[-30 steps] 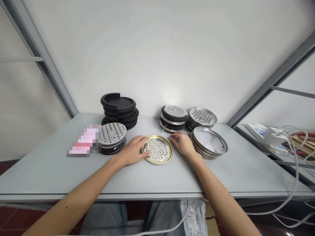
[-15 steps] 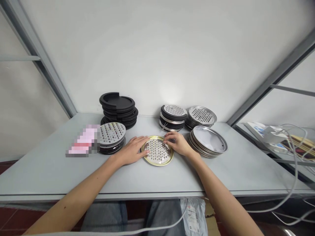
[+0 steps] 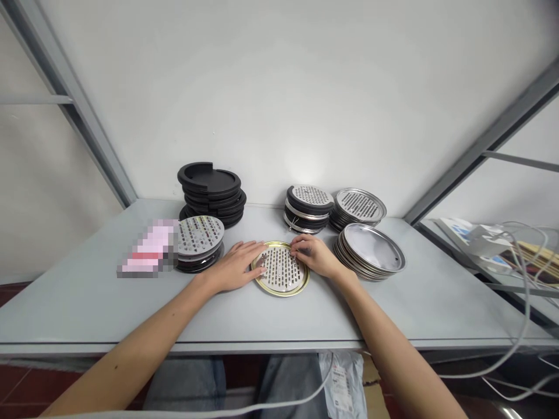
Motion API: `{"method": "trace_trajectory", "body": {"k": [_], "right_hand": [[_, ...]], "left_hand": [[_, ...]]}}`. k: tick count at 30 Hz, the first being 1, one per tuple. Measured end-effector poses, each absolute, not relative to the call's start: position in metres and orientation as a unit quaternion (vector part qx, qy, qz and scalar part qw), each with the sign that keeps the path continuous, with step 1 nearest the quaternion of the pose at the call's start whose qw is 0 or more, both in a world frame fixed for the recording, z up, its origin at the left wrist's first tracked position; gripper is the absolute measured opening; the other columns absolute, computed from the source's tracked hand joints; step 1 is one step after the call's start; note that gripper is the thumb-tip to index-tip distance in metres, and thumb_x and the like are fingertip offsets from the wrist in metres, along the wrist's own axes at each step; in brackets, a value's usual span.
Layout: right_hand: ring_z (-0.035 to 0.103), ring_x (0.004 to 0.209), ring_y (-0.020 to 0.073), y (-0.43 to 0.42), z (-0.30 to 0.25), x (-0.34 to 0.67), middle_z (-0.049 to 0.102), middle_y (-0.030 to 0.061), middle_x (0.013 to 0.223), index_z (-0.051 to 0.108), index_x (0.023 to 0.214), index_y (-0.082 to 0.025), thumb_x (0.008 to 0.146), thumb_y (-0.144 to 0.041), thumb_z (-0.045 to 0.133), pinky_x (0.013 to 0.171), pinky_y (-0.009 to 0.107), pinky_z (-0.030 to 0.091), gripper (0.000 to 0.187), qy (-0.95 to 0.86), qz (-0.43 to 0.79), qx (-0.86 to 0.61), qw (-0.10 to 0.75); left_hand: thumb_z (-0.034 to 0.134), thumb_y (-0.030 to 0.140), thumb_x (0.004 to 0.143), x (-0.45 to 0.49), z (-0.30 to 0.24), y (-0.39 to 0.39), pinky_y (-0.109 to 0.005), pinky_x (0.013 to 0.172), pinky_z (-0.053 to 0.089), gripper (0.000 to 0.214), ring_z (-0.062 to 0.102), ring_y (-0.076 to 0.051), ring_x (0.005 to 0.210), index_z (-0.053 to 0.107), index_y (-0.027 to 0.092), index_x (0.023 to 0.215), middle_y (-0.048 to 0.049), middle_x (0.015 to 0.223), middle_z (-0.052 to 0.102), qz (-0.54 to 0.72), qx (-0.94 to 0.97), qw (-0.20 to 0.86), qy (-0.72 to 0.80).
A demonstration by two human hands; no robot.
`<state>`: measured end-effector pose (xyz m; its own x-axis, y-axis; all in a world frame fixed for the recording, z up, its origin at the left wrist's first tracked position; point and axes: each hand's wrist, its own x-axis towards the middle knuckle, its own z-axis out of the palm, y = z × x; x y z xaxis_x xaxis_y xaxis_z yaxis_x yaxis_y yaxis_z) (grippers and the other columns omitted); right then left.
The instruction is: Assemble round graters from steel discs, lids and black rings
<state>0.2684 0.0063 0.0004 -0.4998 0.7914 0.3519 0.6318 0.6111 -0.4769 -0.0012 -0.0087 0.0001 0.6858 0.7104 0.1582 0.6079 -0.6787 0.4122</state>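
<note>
A round grater disc, pierced with rows of raised holes, lies inside a shallow round metal tray with a gold-coloured rim. The tray rests flat on the grey table in front of me. My left hand is at its left side, fingers stretched over the upper left rim and thumb laid apart on the left edge. At the upper right, my right hand has bent fingers with the tips closed at the edge of the disc. The exact contact under those fingertips is hard to see.
Left stand a stack of grater discs and black rings. Behind right are a black-ringed grater stack, trays with discs and plain metal trays. A blurred pink item lies left; white cables hang right.
Both hands stay at the tray in nearly the same pose. The view has shifted very slightly; nothing is taken up or let go.
</note>
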Motion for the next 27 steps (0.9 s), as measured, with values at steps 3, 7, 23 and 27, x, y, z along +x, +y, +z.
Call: {"method": "trace_trajectory", "body": {"k": [3,7,23,27], "right_hand": [[0.060,0.091,0.0165,0.004,0.004,0.268,0.064,0.0063,0.098,0.070,0.084,-0.019,0.084,-0.013,0.053,0.086,0.030,0.047,0.018,-0.863,0.141,-0.400,0.276],[0.061,0.089,0.0169,0.003,0.008,0.272,0.066,0.0077,0.100,0.070,0.086,-0.018,0.085,-0.016,0.051,0.084,0.031,0.047,0.019,-0.856,0.138,-0.416,0.273],[0.057,0.065,0.0127,0.002,0.020,0.283,0.065,0.0045,0.082,0.060,0.108,-0.016,0.070,-0.038,0.072,0.056,0.026,0.049,0.045,-0.618,0.421,-0.487,0.451],[0.055,0.065,0.0106,0.002,0.018,0.275,0.062,0.0011,0.078,0.060,0.107,-0.018,0.067,-0.035,0.076,0.057,0.024,0.048,0.046,-0.557,0.496,-0.438,0.502]], "left_hand": [[0.045,0.044,0.093,-0.001,0.001,-0.009,-0.045,0.113,0.020,0.054,0.030,-0.025,0.137,0.032,0.027,0.143,-0.0049,0.149,0.035,0.148,0.904,0.166,0.366],[0.045,0.047,0.093,-0.003,0.001,-0.009,-0.043,0.113,0.021,0.058,0.030,-0.024,0.137,0.031,0.023,0.143,-0.0068,0.148,0.036,0.149,0.900,0.167,0.374],[0.035,0.007,0.090,0.000,-0.012,-0.001,-0.042,0.105,0.037,0.044,0.043,-0.024,0.125,0.045,0.019,0.131,-0.0113,0.130,0.050,0.216,0.876,0.040,0.429],[0.034,0.009,0.091,0.004,-0.003,-0.005,-0.040,0.105,0.039,0.041,0.047,-0.022,0.122,0.047,0.020,0.128,-0.0103,0.130,0.050,0.289,0.857,0.053,0.423]]}}
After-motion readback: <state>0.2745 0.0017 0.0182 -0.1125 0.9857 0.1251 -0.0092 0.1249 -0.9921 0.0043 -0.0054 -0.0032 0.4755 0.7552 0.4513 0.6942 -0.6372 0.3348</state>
